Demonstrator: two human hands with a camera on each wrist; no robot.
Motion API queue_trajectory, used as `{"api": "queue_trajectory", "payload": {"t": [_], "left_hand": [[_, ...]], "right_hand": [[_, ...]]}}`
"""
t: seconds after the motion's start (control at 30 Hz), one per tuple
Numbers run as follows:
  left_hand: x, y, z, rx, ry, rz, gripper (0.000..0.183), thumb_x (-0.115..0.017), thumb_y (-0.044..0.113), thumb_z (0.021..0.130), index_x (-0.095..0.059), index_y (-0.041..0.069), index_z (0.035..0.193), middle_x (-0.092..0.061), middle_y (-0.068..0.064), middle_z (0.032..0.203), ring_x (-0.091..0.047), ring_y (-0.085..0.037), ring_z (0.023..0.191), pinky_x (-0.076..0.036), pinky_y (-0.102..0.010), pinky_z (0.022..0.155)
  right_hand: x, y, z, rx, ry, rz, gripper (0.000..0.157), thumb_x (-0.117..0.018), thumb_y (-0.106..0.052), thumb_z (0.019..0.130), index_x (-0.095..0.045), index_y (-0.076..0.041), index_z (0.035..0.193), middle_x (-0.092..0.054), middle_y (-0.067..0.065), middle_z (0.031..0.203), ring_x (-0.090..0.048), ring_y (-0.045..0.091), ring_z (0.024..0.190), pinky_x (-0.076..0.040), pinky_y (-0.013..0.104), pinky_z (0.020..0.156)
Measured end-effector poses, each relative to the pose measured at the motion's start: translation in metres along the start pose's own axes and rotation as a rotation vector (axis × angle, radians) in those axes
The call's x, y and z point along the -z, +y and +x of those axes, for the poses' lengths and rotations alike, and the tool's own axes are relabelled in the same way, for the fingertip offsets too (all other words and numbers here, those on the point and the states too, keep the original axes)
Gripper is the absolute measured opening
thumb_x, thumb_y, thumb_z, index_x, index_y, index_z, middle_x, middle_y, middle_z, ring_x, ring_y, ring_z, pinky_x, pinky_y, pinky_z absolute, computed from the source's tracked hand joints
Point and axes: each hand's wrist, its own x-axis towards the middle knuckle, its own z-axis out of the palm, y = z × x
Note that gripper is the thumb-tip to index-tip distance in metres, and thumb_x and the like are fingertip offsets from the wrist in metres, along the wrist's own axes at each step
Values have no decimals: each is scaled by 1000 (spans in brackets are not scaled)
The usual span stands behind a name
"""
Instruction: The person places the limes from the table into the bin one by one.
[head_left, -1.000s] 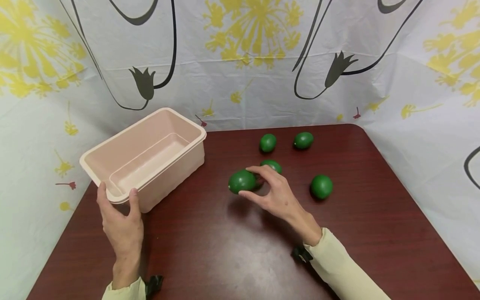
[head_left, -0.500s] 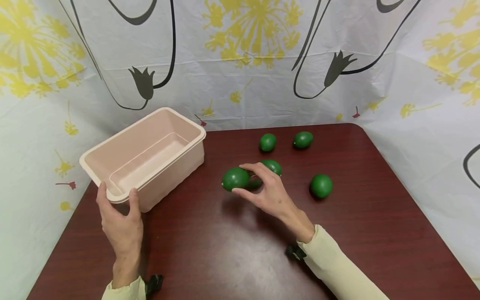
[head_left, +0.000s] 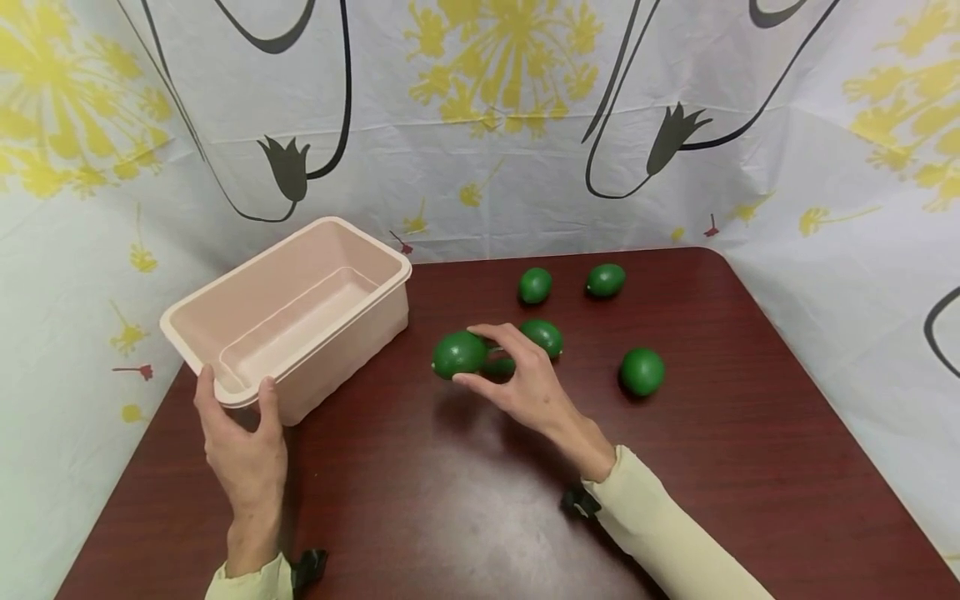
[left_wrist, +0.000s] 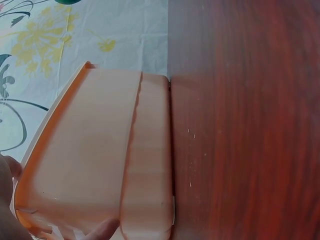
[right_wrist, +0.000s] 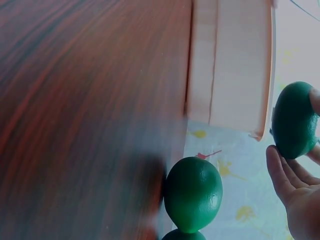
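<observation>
My right hand [head_left: 536, 387] pinches a green lime [head_left: 459, 354] between thumb and fingertips, close over the middle of the table. In the right wrist view the held lime [right_wrist: 295, 120] is at the right edge, the hand [right_wrist: 305, 200] below it. Partly hidden behind the right hand's fingers lies a second lime [head_left: 500, 367], and just beyond it another lime [head_left: 543, 337]. At the left, my left hand [head_left: 246, 458] grips the near corner of a pale pink plastic tub [head_left: 341, 350], its thumb and fingers spread over the rim. Nothing shows inside the tub.
Two limes lie near the table's back edge, one lime [head_left: 535, 286] left of the other lime [head_left: 605, 281]. A further lime [head_left: 642, 372] sits to the right of the right hand. A patterned white sheet [head_left: 480, 183] hangs behind the dark red wooden table [head_left: 420, 517].
The right hand has carried its lime leftward, toward the tub, uncovering more of the limes behind it. My left hand and the tub stay in place.
</observation>
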Motion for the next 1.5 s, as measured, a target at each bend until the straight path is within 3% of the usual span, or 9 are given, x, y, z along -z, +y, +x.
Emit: {"api": "queue_trajectory", "payload": {"t": [0.6, 1.17, 1.5], "left_hand": [[-1, 1, 1, 12, 2, 19, 72, -70, 45, 97, -37, 37, 160, -45, 0, 165, -45, -27, 150, -33, -53, 122], [0, 2, 0, 18, -1, 25, 72, -69, 44, 97, -37, 34, 161, -43, -1, 166, -43, -26, 151, -31, -51, 124], [-1, 1, 0, 7, -1, 14, 72, -69, 43, 97, -37, 33, 161, -43, -2, 166, -42, -25, 152, -31, -50, 124]], "right_hand": [[-13, -8, 6, 22, 16, 71, 62, -92, -24, 81, -65, -15, 136, -69, 2, 120, -69, 17, 94, -61, 42, 86], [-21, -16, 17, 5, -5, 53, 64, -90, -27, 83, -63, -19, 140, -68, 0, 123, -72, 15, 94, -57, 27, 85], [-26, -23, 28, 2, -13, 98, 63, -90, -23, 82, -63, -15, 139, -68, 3, 122, -73, 16, 100, -60, 39, 91]]}}
